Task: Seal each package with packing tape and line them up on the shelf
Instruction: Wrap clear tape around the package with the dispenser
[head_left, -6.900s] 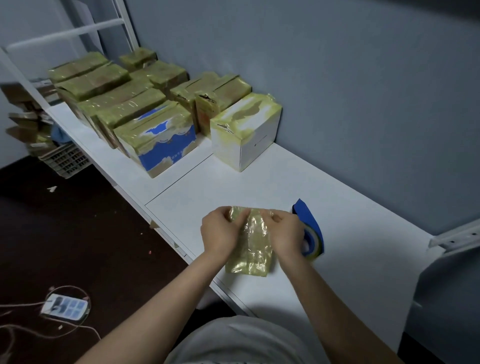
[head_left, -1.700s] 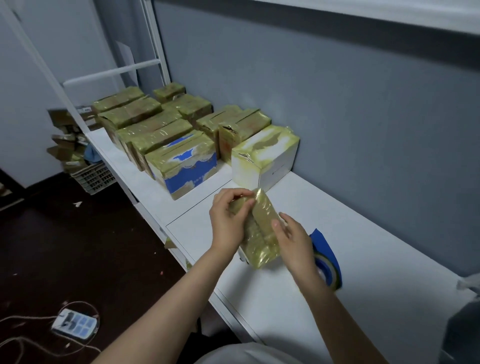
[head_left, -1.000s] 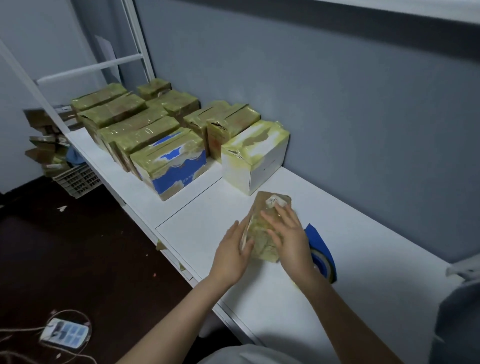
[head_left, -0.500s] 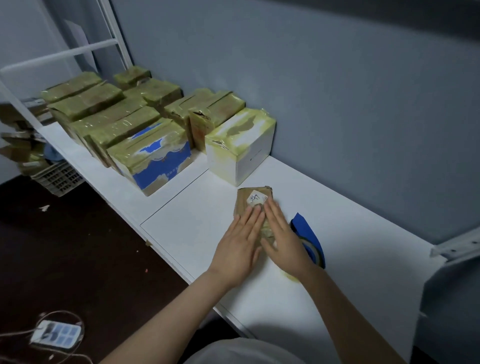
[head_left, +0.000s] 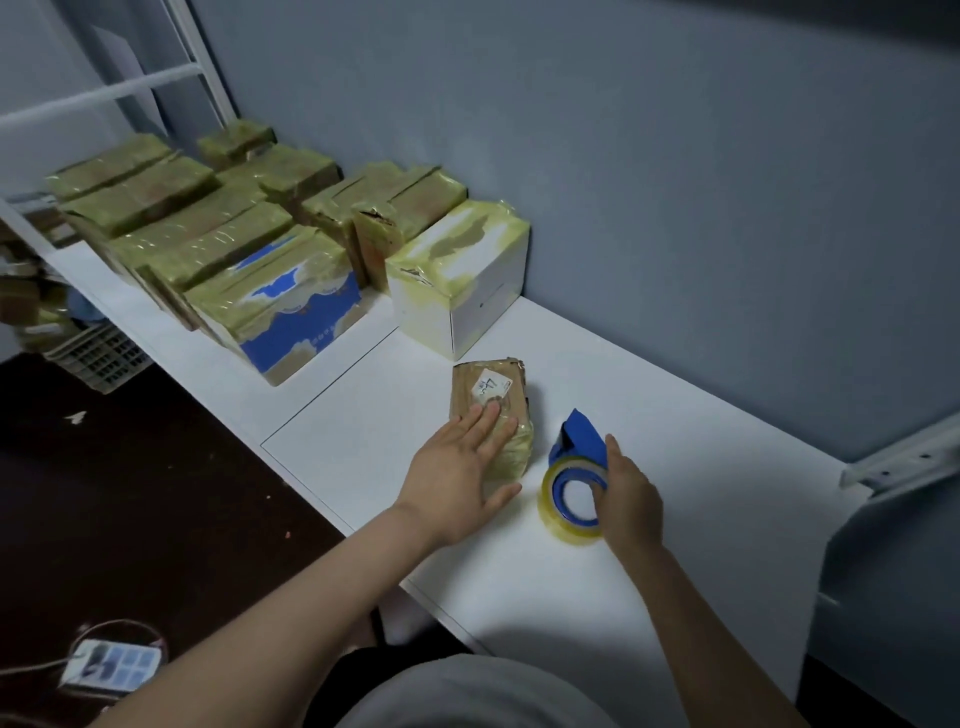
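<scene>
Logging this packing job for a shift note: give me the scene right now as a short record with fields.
Package in work: small brown package, lying flat on the white shelf; near end looks taped, labelled far end looks bare
Left hand: flat on the package, fingers straight
Right hand: grip on the tape dispenser, which stands just right of the package
Finished: taped boxes lined up further left on the shelf, white box nearest the package
</scene>
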